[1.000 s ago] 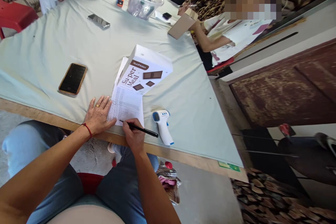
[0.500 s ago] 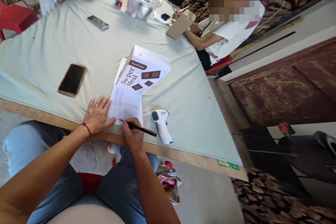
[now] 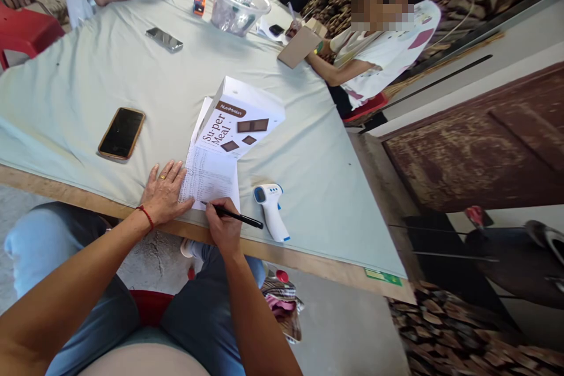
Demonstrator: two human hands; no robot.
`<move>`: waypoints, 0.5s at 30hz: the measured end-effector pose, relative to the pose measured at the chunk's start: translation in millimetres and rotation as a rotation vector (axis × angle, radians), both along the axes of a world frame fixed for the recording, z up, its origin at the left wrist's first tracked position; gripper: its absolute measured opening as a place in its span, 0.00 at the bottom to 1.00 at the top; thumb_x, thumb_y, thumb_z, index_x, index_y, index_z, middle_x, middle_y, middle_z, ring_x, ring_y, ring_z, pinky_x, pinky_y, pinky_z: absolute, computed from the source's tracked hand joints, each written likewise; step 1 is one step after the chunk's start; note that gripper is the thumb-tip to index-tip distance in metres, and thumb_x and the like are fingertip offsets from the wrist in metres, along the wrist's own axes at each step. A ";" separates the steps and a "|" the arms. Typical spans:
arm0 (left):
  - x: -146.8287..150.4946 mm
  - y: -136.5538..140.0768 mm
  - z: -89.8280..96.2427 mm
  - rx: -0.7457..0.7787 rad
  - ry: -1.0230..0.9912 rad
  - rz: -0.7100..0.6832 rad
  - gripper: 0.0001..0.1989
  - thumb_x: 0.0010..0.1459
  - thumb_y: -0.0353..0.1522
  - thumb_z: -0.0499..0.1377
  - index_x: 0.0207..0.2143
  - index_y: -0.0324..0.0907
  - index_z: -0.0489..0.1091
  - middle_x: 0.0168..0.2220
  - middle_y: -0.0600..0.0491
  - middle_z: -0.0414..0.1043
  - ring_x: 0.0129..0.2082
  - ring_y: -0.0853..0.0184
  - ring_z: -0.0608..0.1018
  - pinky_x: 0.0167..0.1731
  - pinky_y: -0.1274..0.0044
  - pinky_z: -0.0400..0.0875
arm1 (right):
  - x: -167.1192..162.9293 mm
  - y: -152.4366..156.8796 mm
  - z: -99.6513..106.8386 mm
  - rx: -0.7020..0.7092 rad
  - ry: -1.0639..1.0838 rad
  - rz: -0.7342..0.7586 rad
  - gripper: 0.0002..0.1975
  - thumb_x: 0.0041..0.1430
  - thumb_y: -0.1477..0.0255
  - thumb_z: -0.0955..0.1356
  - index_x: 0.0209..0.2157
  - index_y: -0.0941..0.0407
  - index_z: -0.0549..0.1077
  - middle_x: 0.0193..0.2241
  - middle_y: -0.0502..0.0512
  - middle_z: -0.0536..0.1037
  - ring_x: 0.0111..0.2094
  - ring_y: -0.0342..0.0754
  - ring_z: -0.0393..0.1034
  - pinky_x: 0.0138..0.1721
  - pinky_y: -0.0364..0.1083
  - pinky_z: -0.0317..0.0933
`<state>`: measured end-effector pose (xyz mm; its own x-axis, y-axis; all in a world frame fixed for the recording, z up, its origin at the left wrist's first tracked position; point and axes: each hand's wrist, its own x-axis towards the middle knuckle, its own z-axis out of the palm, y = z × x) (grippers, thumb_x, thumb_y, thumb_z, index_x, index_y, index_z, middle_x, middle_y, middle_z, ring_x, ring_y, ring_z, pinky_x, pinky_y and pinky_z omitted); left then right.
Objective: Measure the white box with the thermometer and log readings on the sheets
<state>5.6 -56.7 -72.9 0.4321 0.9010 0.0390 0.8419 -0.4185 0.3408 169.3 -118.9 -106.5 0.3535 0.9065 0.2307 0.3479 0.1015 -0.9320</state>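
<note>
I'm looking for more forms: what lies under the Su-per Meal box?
The Su-per Meal box rests on the far end of the printed sheet; a white edge shows left. Anything further beneath is hidden.

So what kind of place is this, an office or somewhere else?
Probably a makeshift check-in or survey table, not an office: a cloth-covered table, a thermometer gun beside a printed form, and bare concrete floor.

— What covers the desk (image 3: 88, 200)?
— A pale green cloth (image 3: 110, 76); bare wood shows along the near edge.
— What lies on it?
— A phone (image 3: 121, 133) to the left, a printed sheet (image 3: 210, 176) near the edge with a white box (image 3: 240, 120) on its far end, a thermometer (image 3: 271, 210) just right. Farther off, a second phone (image 3: 164, 39) and a clear tub (image 3: 240, 7).
</note>
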 end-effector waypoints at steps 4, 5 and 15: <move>-0.1 -0.2 0.2 0.002 0.014 0.003 0.36 0.59 0.45 0.58 0.65 0.37 0.61 0.70 0.42 0.53 0.71 0.51 0.56 0.70 0.53 0.43 | -1.8 -0.9 2.8 0.010 0.019 -0.028 0.07 0.53 0.66 0.67 0.25 0.54 0.69 0.21 0.46 0.70 0.26 0.44 0.64 0.32 0.45 0.61; 0.0 -0.2 0.3 0.000 0.017 0.004 0.36 0.59 0.44 0.58 0.66 0.36 0.61 0.70 0.42 0.53 0.71 0.52 0.55 0.70 0.53 0.43 | -2.0 -1.1 3.2 0.013 0.022 -0.042 0.07 0.53 0.66 0.67 0.25 0.54 0.69 0.21 0.46 0.70 0.26 0.44 0.64 0.32 0.45 0.61; 0.7 -1.0 1.9 -0.006 0.033 0.005 0.37 0.59 0.45 0.57 0.66 0.36 0.60 0.71 0.43 0.52 0.72 0.52 0.55 0.70 0.54 0.42 | -1.4 0.5 -1.9 0.031 -0.023 -0.030 0.07 0.54 0.67 0.66 0.25 0.53 0.68 0.20 0.45 0.69 0.25 0.44 0.63 0.31 0.45 0.61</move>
<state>6.3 -57.7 -71.0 0.4285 0.9033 0.0196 0.8547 -0.4122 0.3156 167.8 -118.4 -108.3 0.3745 0.8880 0.2668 0.3721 0.1196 -0.9204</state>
